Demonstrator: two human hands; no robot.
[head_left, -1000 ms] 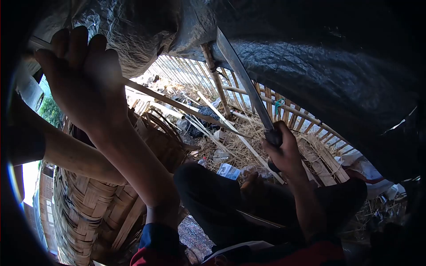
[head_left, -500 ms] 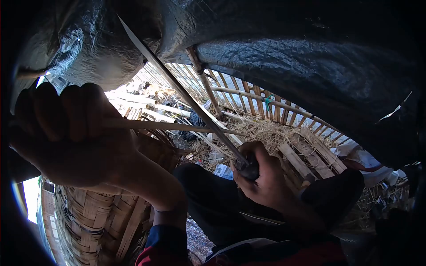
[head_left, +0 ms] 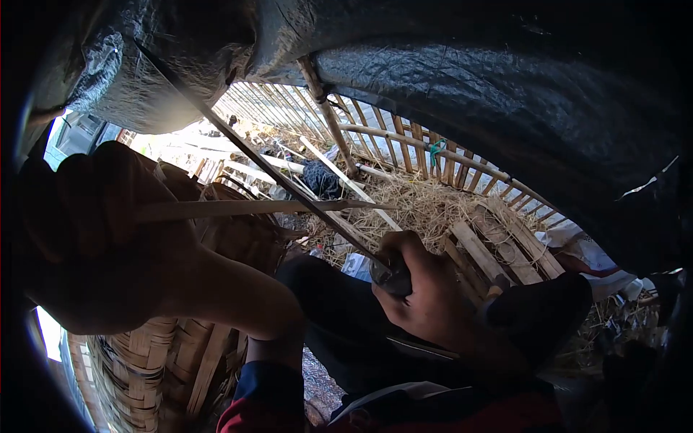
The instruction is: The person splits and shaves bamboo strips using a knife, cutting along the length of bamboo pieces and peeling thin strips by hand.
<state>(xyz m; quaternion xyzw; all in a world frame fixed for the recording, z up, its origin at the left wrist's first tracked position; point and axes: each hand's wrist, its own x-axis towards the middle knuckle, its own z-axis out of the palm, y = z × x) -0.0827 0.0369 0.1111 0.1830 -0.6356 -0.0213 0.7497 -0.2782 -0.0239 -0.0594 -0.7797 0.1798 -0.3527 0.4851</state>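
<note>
My left hand (head_left: 108, 238) is closed around one end of a pale bamboo strip (head_left: 231, 208), which reaches rightward to a thin, shaved tip. In my right hand (head_left: 429, 296) is the dark handle of a long machete (head_left: 249, 150), the fingers wrapped round it. Its blade slants up and left, crossing the strip near the thin end; whether the edge touches the strip I cannot tell. Beneath my left forearm stands a large woven bamboo basket (head_left: 148, 364). Shadow hides part of the left fingers.
Loose straw and shavings (head_left: 422, 206) cover the ground ahead, beside wooden planks (head_left: 480, 252) on the right. A bamboo slat fence (head_left: 401, 151) runs behind. Black plastic sheeting (head_left: 462, 79) hangs low overhead. A black plastic bag (head_left: 321, 179) lies among bamboo poles (head_left: 249, 171).
My left hand has shifted left and slightly down with the bamboo strip. The machete's tip has swung left and lower, while my right hand has moved only slightly.
</note>
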